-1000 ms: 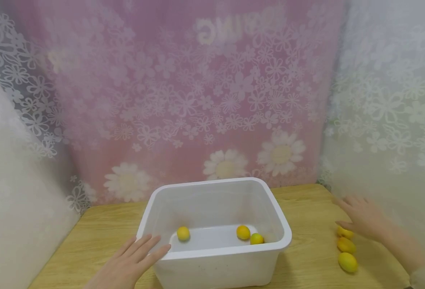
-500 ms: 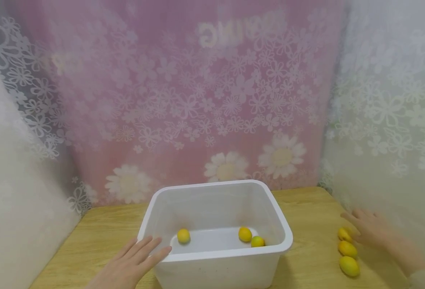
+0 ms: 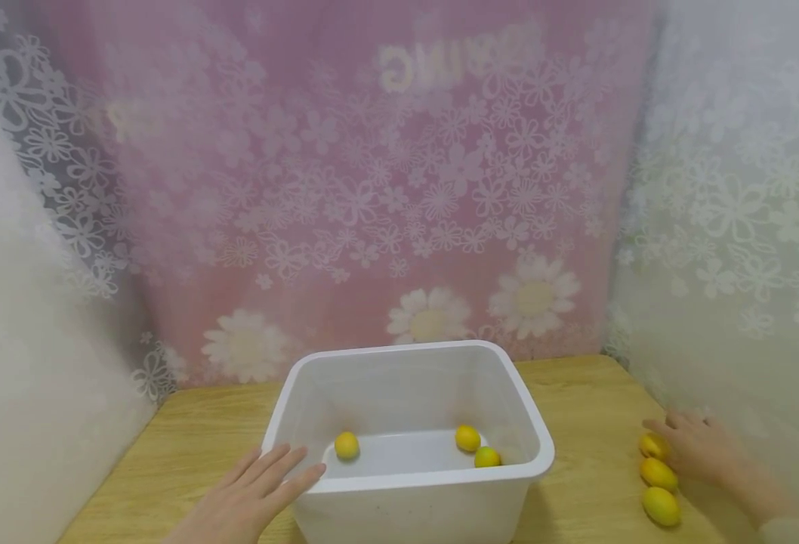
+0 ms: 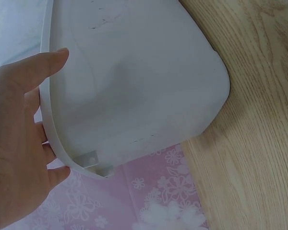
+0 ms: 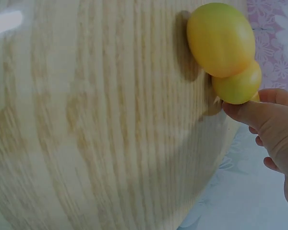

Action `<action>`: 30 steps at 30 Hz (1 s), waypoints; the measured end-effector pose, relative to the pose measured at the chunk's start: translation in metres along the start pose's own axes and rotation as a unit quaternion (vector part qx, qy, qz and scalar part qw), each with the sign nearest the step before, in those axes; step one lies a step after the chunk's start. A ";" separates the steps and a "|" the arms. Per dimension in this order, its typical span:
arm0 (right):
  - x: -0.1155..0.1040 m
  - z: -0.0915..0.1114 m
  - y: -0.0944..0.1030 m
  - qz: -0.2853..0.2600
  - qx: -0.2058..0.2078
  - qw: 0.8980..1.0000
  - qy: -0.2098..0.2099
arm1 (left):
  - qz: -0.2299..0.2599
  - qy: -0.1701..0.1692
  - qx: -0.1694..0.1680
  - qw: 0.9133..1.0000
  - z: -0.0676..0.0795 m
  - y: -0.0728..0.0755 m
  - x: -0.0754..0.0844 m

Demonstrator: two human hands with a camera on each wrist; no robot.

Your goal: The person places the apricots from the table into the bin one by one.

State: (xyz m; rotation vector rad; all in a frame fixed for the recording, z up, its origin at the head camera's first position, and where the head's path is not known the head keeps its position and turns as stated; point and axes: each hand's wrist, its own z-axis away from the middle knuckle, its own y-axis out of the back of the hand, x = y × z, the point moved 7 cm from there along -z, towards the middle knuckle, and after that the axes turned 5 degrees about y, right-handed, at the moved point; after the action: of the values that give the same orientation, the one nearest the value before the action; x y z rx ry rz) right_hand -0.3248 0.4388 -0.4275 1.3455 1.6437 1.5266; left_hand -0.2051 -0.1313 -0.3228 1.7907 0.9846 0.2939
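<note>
My left hand (image 3: 246, 491) rests on the rim of a white plastic tub (image 3: 413, 483) at its near left corner, fingers fairly straight. In the left wrist view the thumb (image 4: 53, 62) lies over the rim against the outer wall. On the right, my right hand (image 3: 701, 453) holds the farthest lemon (image 3: 654, 446) of a row of three, between thumb and fingers. That fruit is mostly hidden in the right wrist view behind the middle lemon (image 5: 237, 85). The nearest lemon (image 5: 221, 40) is yellow with a greenish top.
Three more lemons lie on the tub's floor: one lemon (image 3: 347, 446) at left, and a second lemon (image 3: 467, 438) beside a greener lemon (image 3: 487, 457) at right. The wooden table (image 3: 576, 408) is bounded by a pink floral curtain (image 3: 345, 227) behind and pale sheets either side.
My right hand has come down and nearer, from above the row of lemons onto the farthest one. My left hand stays on the tub rim. The view has shifted slightly.
</note>
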 end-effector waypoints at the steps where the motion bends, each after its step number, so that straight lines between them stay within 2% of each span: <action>1: 0.000 0.000 -0.001 0.000 -0.001 1.000 -0.001 | 0.002 0.001 -0.001 1.000 0.000 0.000 0.000; 8: -0.003 0.001 -0.006 -0.001 0.000 1.000 -0.003 | 0.005 0.006 -0.004 1.000 0.000 0.000 0.000; 18: 0.003 -0.001 -0.013 -0.020 -0.020 0.999 -0.027 | 0.010 0.009 -0.015 1.000 0.000 0.000 0.000; 23: 0.008 -0.003 -0.004 -0.023 -0.008 0.999 -0.040 | 0.015 0.012 -0.026 0.999 0.000 -0.001 -0.001; 30: 0.009 -0.005 0.014 -0.017 0.010 0.999 -0.036 | 0.028 0.022 -0.047 0.998 -0.001 -0.002 -0.003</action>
State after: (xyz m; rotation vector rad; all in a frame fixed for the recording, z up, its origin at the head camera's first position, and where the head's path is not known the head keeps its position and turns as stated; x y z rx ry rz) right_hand -0.3282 0.4432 -0.4110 1.3597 1.6332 1.4301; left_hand -0.2082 -0.1325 -0.3239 1.7350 0.9376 0.4085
